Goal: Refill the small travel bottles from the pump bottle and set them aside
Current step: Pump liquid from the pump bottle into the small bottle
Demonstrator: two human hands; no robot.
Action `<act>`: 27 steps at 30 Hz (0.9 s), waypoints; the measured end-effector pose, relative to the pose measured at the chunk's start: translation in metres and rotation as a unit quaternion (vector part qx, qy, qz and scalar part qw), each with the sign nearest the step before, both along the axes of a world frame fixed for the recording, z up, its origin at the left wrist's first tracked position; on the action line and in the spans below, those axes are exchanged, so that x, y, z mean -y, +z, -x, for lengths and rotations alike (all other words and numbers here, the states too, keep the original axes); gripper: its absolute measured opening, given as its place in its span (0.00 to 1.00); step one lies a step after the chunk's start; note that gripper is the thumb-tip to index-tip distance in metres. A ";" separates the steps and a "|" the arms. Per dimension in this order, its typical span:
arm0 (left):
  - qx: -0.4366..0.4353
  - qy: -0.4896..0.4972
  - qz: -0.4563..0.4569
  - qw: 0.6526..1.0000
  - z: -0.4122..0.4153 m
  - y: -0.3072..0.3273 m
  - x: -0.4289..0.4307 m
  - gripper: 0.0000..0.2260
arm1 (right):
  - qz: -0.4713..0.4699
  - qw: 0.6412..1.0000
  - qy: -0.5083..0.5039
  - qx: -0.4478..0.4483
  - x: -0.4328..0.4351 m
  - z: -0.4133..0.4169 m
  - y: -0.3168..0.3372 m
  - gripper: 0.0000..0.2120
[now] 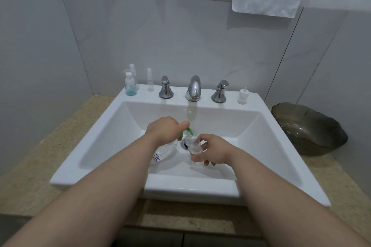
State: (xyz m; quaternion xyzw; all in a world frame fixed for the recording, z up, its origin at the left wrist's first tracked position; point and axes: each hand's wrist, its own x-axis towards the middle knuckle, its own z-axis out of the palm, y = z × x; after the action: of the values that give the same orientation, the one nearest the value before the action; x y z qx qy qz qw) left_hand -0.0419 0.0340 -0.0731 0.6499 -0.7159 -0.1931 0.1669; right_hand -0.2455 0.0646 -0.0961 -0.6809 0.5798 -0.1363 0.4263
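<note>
Clear travel bottle (193, 145): over the sink (271, 146) drain, upright, mouth just beneath the green nozzle (188, 131).
Right hand (215, 151): fingers wrapped round the travel bottle.
Left hand (163, 130): grips the tilted pump bottle (163, 152), seemingly pressing its head.
Far-left ledge (140, 94): blue-tinted bottle (130, 84), clear bottles (150, 82).
Right counter: dark bowl (309, 128).

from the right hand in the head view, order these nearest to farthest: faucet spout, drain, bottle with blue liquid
1. drain, right beside the right hand, on its left.
2. faucet spout, at the centre back, beyond the hand.
3. bottle with blue liquid, at the far back left corner.
</note>
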 end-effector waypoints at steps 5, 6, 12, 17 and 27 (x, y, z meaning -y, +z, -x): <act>0.020 -0.004 0.006 1.000 0.001 0.001 0.002 0.23 | -0.001 1.000 0.000 0.000 0.001 0.000 -0.001 0.22; 0.025 -0.006 0.008 1.000 0.001 0.001 0.003 0.22 | -0.002 1.000 0.002 -0.003 0.000 0.000 -0.001 0.22; 0.023 -0.007 0.015 1.000 0.000 -0.001 0.001 0.25 | -0.004 1.000 0.000 -0.005 0.001 0.000 -0.001 0.23; 0.004 -0.004 0.014 1.000 -0.003 -0.001 -0.002 0.34 | 0.000 1.000 -0.004 -0.003 0.001 0.001 0.000 0.23; 0.002 0.003 0.002 1.000 -0.002 -0.002 -0.001 0.30 | 0.000 1.000 -0.005 0.000 0.001 0.001 -0.002 0.22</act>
State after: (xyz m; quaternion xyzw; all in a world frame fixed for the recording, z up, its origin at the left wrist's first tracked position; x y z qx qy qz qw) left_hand -0.0400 0.0349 -0.0748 0.6518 -0.7150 -0.1896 0.1673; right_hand -0.2465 0.0639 -0.0979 -0.6779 0.5833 -0.1384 0.4256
